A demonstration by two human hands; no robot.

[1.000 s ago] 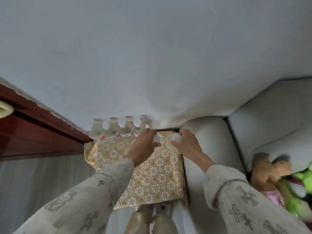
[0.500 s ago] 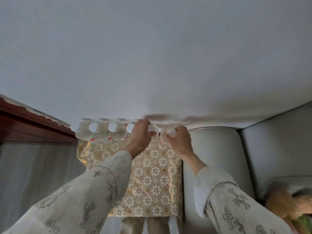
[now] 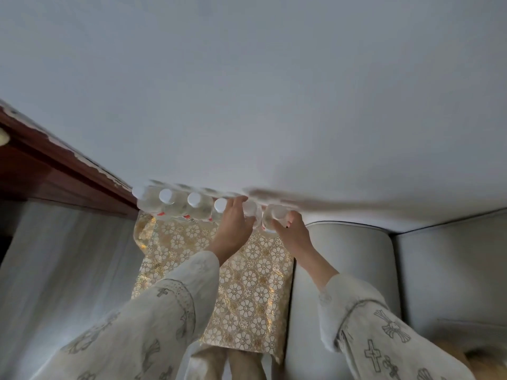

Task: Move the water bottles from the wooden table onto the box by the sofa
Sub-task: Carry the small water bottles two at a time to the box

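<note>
At the far edge of the box [image 3: 247, 286], against the wall [image 3: 247, 91], the left hand [image 3: 233, 226] is curled around a water bottle [image 3: 251, 212], its fingers wrapped over the bottle's shoulder just below the white cap. Just beside it, the right hand [image 3: 293, 231] grasps a second bottle [image 3: 274, 218] from the sofa side, thumb and fingers closed on its clear body. These two bottles stand touching or nearly touching each other at the far right corner of the box top. Leftward from the left hand, a row of bottles [image 3: 175, 204] with white caps runs along the same far edge to the far left corner, upright and packed side by side, red bits of label showing near their bases. A gold cloth with white flower patterns covers the box. Both arms wear pale sleeves [image 3: 170, 311] printed with crosses. Right of the box, touching its side, is the grey arm of the sofa [image 3: 351, 270]. Left of it hangs a pale curtain [image 3: 60, 270] under a dark wooden ledge [image 3: 55, 165].
</note>
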